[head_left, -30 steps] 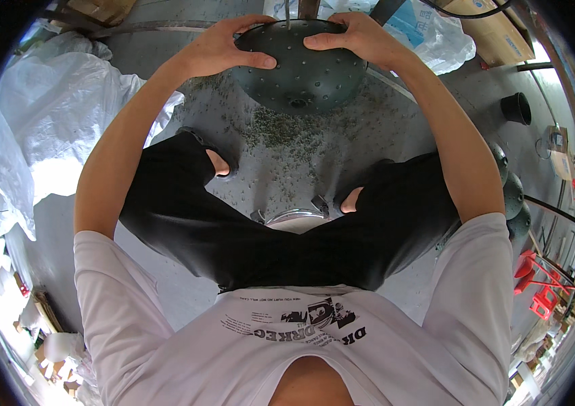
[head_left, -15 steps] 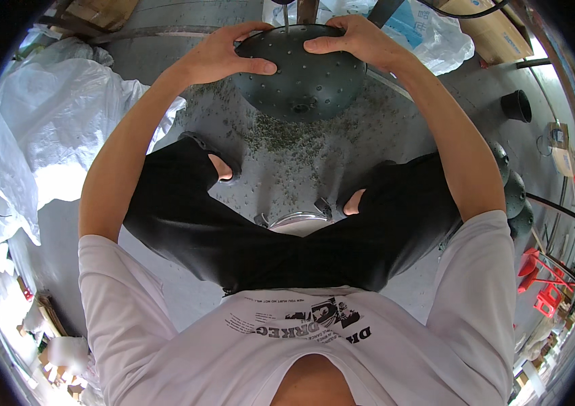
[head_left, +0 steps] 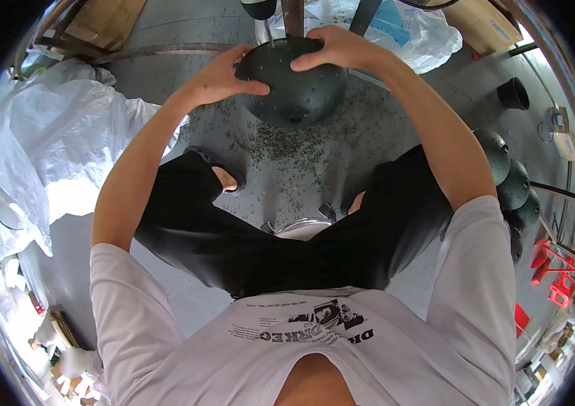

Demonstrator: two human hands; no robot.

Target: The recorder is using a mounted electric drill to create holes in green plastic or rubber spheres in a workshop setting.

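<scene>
A dark green, rounded bowl-like shell (head_left: 294,98), dotted with small raised spots or holes, is held between my two hands at the top of the view. My left hand (head_left: 223,80) grips its left side, the thumb lying over the surface. On the far right rim my right hand (head_left: 338,51) has its thumb on top, with the other fingers out of sight behind the shell. Above, a drill chuck (head_left: 259,8) carries a thin drill bit (head_left: 270,32) that comes down to the far edge of the shell. Whether its tip enters the material I cannot tell.
Dark green shavings (head_left: 281,143) litter the floor beneath. Clear plastic sheeting (head_left: 64,128) lies at left, a plastic bag (head_left: 429,40) at the far right. More green shells (head_left: 514,183) are stacked beside my right knee. A black bucket (head_left: 513,93) and red stools (head_left: 561,287) are further right.
The shell has shifted slightly left and turned in my hands, showing fewer dots. More of the drill chuck now shows above it. Both hands keep their hold.
</scene>
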